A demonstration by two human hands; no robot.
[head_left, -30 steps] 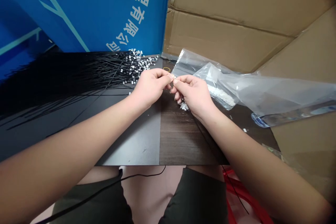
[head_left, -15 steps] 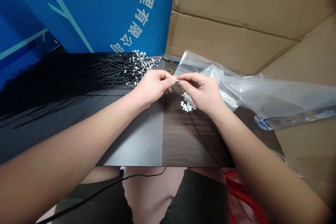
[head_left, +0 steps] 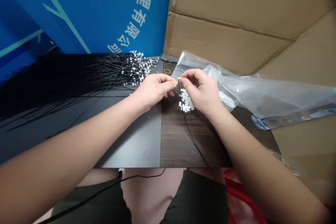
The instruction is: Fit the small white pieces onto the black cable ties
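My right hand (head_left: pixel 203 89) pinches a small white connector (head_left: pixel 179 78) between thumb and forefinger. From it a thin black wire (head_left: pixel 187 126) hangs down across the brown tabletop and over the front edge. Close beside the wire's upper end, my left hand (head_left: pixel 156 89) has its thumb and forefinger pressed together; anything between them is hidden. Below my right hand lies a small pile of white connectors (head_left: pixel 186 101). Left of my left hand, a large bundle of black wires (head_left: pixel 68 73) stretches out, with white connectors (head_left: pixel 139 64) on the near ends.
A clear plastic bag (head_left: pixel 252 91) with white pieces in it lies to the right. Brown cardboard (head_left: pixel 231 35) and a blue printed panel (head_left: pixel 105 10) stand behind. A yellow ring (head_left: pixel 167 71) is on the table. Something red (head_left: pixel 243 199) shows below the edge.
My fingertips have moved slightly apart; the white connector is at my right fingertips. The hanging wire has shifted. The whole view has moved a little.
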